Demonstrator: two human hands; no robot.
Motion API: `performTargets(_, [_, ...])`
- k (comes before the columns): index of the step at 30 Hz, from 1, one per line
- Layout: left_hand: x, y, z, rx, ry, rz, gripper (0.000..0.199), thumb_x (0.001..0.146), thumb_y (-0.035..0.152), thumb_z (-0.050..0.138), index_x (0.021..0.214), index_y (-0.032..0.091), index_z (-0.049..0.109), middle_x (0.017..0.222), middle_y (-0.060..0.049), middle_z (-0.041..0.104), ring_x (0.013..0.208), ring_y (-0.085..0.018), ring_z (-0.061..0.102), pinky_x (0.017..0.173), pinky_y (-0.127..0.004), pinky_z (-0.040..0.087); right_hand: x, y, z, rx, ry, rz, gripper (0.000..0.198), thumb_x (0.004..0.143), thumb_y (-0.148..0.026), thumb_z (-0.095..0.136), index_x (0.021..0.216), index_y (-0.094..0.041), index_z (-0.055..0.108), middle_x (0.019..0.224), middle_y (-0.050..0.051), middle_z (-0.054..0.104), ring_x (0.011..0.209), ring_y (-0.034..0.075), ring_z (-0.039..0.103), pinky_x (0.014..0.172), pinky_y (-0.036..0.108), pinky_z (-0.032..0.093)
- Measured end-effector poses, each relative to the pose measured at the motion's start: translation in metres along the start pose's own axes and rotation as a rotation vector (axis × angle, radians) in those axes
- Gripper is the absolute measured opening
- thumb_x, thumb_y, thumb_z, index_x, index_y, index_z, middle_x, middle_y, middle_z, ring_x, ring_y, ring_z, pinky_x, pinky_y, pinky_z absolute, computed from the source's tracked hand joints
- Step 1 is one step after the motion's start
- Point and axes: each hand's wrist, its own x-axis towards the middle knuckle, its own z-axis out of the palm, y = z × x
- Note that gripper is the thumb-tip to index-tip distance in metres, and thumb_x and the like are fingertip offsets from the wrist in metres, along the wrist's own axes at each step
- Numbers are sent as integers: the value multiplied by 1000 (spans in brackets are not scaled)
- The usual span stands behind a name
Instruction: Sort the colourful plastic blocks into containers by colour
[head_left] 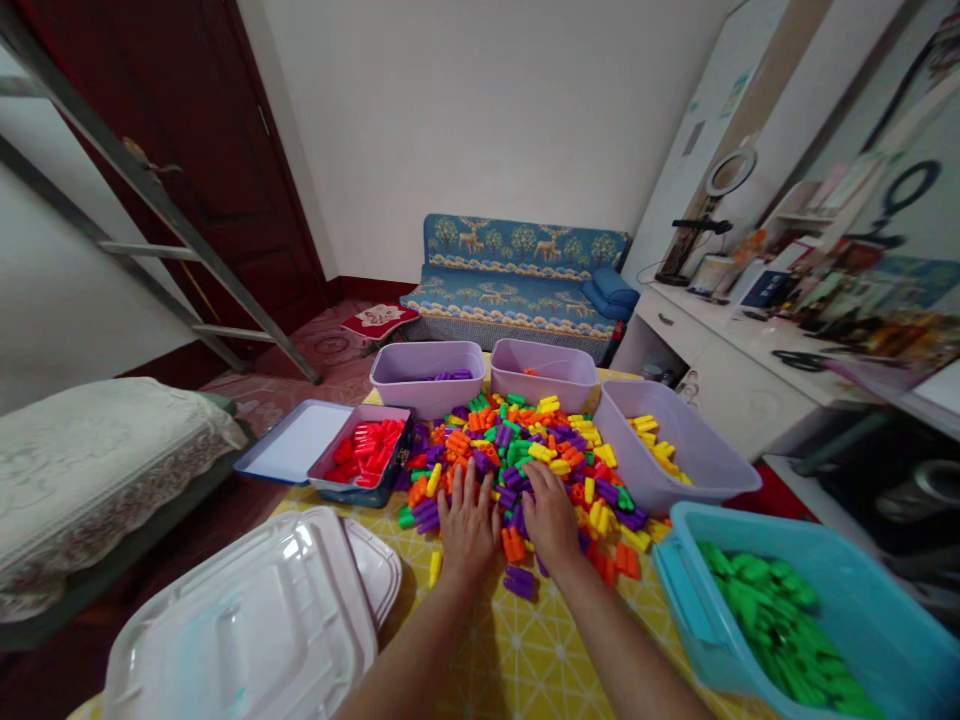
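Observation:
A mixed heap of small plastic toy pieces [480,425] in purple, orange, yellow, green and red covers the middle of the table. My left hand [470,522] lies palm down on the heap's near edge, fingers spread. Beside it, my right hand [553,515] rests on the pieces with fingers slightly bent and apart; its palm is hidden. Between the hands sit an orange piece [514,545] and, nearer me, a purple piece [519,582]. A lone yellow piece [435,569] lies left of my left wrist.
Lilac bins [427,402] stand behind and right of the heap, holding purple, orange and yellow pieces. An open tin [358,493] at left holds red pieces. The turquoise bin [686,620] at right holds green ones. White lids [247,620] lie front left on the yellow tablecloth [517,660].

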Motion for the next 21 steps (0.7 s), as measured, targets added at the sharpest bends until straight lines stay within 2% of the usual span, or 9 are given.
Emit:
performTargets(5, [0, 1, 0, 9, 6, -1, 54, 93, 33, 46, 147, 33, 41, 162, -5, 26, 149, -29, 22, 116, -56, 23, 9, -15, -4, -200, -166, 7, 54, 88, -8, 41, 138, -23, 55, 138, 7, 56, 121, 24, 51, 97, 34, 44])
performTargets(9, [0, 1, 0, 8, 7, -3, 56, 92, 31, 47, 147, 32, 41, 162, -5, 25, 149, -29, 22, 116, -56, 22, 15, -17, -7, -240, -227, -4, 48, 88, -7, 42, 126, -27, 64, 125, 6, 64, 110, 23, 56, 86, 32, 46])
performTargets(12, [1, 0, 0, 3, -10, -5, 57, 91, 31, 48, 147, 30, 41, 162, -6, 24, 149, -29, 21, 116, -57, 22, 16, -15, -10, -146, -141, -16, 41, 87, -8, 44, 113, -26, 71, 114, 4, 69, 106, 21, 56, 89, 31, 44])
performTargets(16, [1, 0, 0, -3, -26, -6, 56, 91, 32, 47, 147, 28, 42, 162, -7, 24, 149, -29, 20, 117, -57, 21, 12, -11, -16, 45, 32, 39, 29, 88, -22, 50, 108, -21, 71, 111, 7, 70, 109, 25, 54, 95, 35, 43])
performTargets(18, [1, 0, 0, -1, -26, -5, 55, 92, 32, 46, 146, 28, 43, 162, -7, 24, 150, -29, 19, 117, -57, 21, 9, -6, -16, 160, 96, 155, 30, 88, -30, 48, 107, -18, 69, 107, 11, 70, 105, 26, 57, 91, 37, 45])
performTargets(21, [1, 0, 0, 4, -28, -2, 54, 92, 31, 45, 146, 27, 45, 162, -7, 24, 150, -29, 19, 117, -57, 21, 7, 5, -15, 379, 143, 392, 34, 86, -42, 46, 99, -17, 66, 87, 10, 70, 82, 25, 62, 73, 34, 48])
